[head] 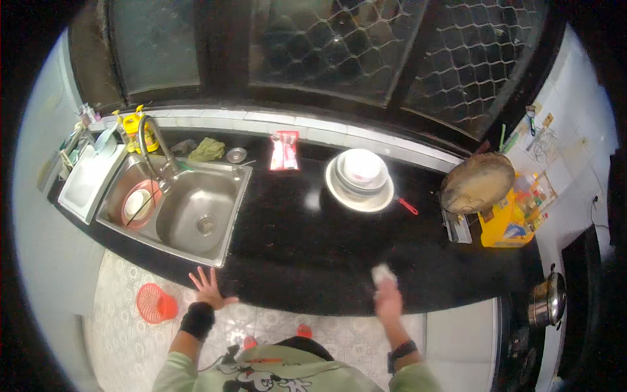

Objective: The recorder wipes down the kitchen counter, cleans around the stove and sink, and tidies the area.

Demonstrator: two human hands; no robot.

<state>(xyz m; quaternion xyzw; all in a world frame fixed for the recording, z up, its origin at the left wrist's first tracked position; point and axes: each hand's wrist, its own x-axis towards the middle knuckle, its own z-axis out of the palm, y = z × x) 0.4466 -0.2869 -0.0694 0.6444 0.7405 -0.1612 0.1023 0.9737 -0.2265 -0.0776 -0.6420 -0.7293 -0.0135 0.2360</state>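
Observation:
My right hand (389, 299) grips a small white wad (383, 273), perhaps a cloth or paper tissue, over the front part of the black countertop (299, 245). Hand and wad are both blurred. Fingers spread and holding nothing, my left hand (210, 292) is at the counter's front edge, just below the steel double sink (229, 240). Whether its fingertips touch the counter, I cannot tell. Farther back on the counter stands a stack of white bowls (360, 188), with a red handle (407, 206) poking out at its right.
A pink basin (147, 188) with a white bowl sits in the left sink bowl, under the faucet (147, 132). A red-and-white packet (284, 151) lies by the window. At right are a large wok-like pan (477, 182), a yellow container (507, 235) and a lidded pot (547, 300). A red basket (156, 304) is on the floor.

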